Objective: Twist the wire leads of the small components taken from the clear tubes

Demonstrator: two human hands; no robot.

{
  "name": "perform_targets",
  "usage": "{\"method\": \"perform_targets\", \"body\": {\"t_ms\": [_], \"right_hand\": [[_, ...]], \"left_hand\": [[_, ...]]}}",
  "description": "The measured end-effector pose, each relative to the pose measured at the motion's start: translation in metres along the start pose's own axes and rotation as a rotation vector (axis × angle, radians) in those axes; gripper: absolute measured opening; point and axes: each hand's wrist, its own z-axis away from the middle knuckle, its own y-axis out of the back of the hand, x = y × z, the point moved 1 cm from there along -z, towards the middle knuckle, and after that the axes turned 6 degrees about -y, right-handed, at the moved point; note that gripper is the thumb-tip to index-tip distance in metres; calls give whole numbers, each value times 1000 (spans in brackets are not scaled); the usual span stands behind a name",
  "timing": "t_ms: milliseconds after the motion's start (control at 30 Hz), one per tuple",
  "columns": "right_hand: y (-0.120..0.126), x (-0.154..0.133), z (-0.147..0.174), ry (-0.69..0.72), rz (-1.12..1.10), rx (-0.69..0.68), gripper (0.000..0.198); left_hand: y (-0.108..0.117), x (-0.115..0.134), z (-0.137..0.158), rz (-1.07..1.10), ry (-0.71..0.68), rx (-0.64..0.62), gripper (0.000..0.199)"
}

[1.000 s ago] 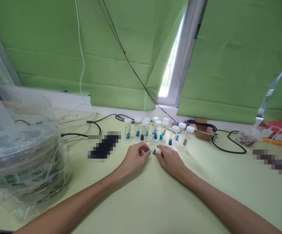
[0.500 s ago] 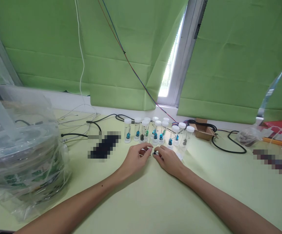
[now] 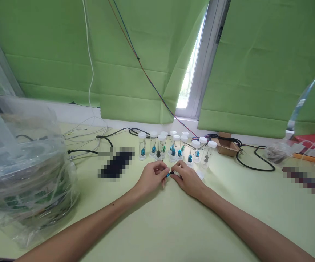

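Over the table's middle, my left hand (image 3: 152, 177) is closed, thumb and fingers pinching a small blue piece (image 3: 168, 175). My right hand (image 3: 189, 178) faces it, closed on a small black piece (image 3: 172, 173). The two pieces sit side by side between the fingertips; whether they are joined I cannot tell. Just beyond the hands stand several clear tubes with white caps (image 3: 175, 138), holding blue, green or dark little parts with thin wires. One tube with a greyish part (image 3: 206, 158) stands at the right of the group, behind my right hand.
A bulky stack in clear plastic wrap (image 3: 32, 182) fills the left side. Behind the tubes lie black cables (image 3: 135, 130) and an opened cardboard box (image 3: 226, 148). A red bag (image 3: 314, 140) sits at the far right. Green blinds (image 3: 135, 72) hang at the back.
My left thumb and fingers have come together, and the blue piece now shows between them. The gap between the hands has narrowed at the fingertips. The tubes stay put.
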Motion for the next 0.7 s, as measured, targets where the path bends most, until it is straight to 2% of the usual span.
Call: {"method": "perform_targets", "body": {"t_ms": [267,700], "right_hand": [[2,-2,-1,21,46,-37,9],[4,-8,1,44,110,-59,8]], "left_hand": [[0,7,-1,131,110,19,27],[0,6,0,296,172,47,28]]}}
